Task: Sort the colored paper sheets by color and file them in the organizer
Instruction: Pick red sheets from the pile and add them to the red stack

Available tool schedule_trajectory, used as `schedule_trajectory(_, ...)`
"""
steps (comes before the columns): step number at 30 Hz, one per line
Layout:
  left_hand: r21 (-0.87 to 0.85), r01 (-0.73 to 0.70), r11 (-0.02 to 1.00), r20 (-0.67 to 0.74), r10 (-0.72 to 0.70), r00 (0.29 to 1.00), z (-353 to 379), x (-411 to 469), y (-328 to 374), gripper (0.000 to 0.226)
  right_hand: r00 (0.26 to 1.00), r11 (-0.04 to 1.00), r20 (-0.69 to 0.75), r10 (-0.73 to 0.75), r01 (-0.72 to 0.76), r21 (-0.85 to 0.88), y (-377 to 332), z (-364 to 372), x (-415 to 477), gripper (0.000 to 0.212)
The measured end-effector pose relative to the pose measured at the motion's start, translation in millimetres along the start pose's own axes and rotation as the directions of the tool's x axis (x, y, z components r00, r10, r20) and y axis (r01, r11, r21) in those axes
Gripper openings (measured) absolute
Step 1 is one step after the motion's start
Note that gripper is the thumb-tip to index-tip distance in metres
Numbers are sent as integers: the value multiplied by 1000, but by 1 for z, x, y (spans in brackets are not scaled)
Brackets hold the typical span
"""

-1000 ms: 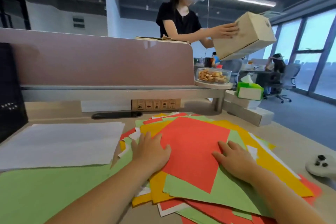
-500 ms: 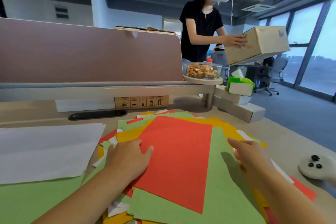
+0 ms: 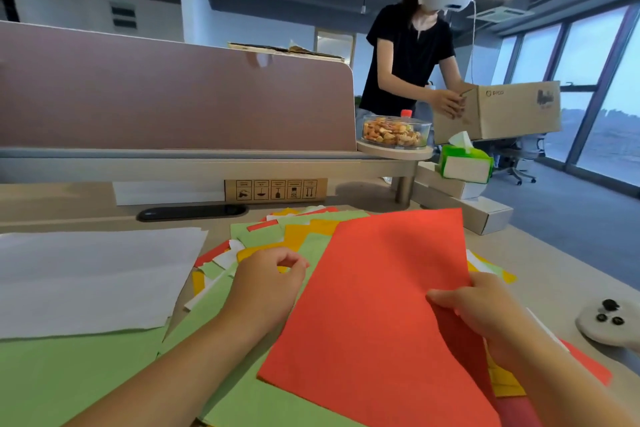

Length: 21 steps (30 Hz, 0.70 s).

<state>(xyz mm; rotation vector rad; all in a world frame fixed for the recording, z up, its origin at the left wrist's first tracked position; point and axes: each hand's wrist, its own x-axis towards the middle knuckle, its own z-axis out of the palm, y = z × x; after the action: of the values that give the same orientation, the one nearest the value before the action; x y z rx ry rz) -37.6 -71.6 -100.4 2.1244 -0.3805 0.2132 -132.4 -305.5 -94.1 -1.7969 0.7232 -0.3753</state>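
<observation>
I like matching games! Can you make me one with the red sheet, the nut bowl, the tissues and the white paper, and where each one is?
Things:
1. red sheet
2. nut bowl
3. tissues
4. white paper

Places:
A. on a white box
B. in the right hand
C. flat on the desk, left side
D. on the round shelf

Pairs: 1-B, 2-D, 3-A, 4-C.

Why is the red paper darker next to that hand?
Head view: the right hand holds the red sheet with its edge raised, so the curled part beneath the thumb sits in shadow. Same view: the window frames lean because the wide lens bends them.
</observation>
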Motion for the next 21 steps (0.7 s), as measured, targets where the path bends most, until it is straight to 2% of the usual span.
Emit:
schedule_trajectory(3, -62, 69, 996, -2, -70, 998, -1, 1, 1, 15, 999, 999, -19, -46, 46, 16, 1, -6, 3, 6)
schedule_trajectory(6, -67, 85, 994, -48, -88, 995, -5, 1, 1, 34, 998, 968, 59, -4, -11, 252, -6, -11, 0, 15)
schedule_trajectory(8, -141, 118, 983, -39, -124, 992, -11, 1, 4, 46, 996, 928, 94, 4, -39, 371, -10, -14, -2, 20)
schedule_trajectory(10, -342, 230, 911, 84, -214, 973, -16, 2, 8, 41, 995, 895, 101, 2, -47, 445, -13, -15, -2, 23)
schedule_trajectory(11, -456, 308, 835, 190, -246, 950, -18, 2, 10, 31, 995, 879, 101, 4, -52, 473, -13, -15, -1, 23)
schedule_trajectory(13, -565, 458, 687, 385, -271, 882, -20, 0, 15, 18, 993, 854, 116, 28, -84, 513, -12, -15, 0, 18)
schedule_trajectory(15, -568, 478, 671, 417, -266, 869, -18, -2, 13, 15, 982, 853, 170, 78, -154, 498, -12, -14, -1, 15)
schedule_trajectory(18, -563, 419, 713, 315, -283, 906, -15, -2, 8, 14, 942, 874, 301, 149, -268, 406, -10, -14, -7, 13)
schedule_trajectory(21, -555, 401, 729, 268, -300, 915, -17, 0, 2, 16, 941, 921, 295, 165, -254, 294, -8, -13, -7, 18)
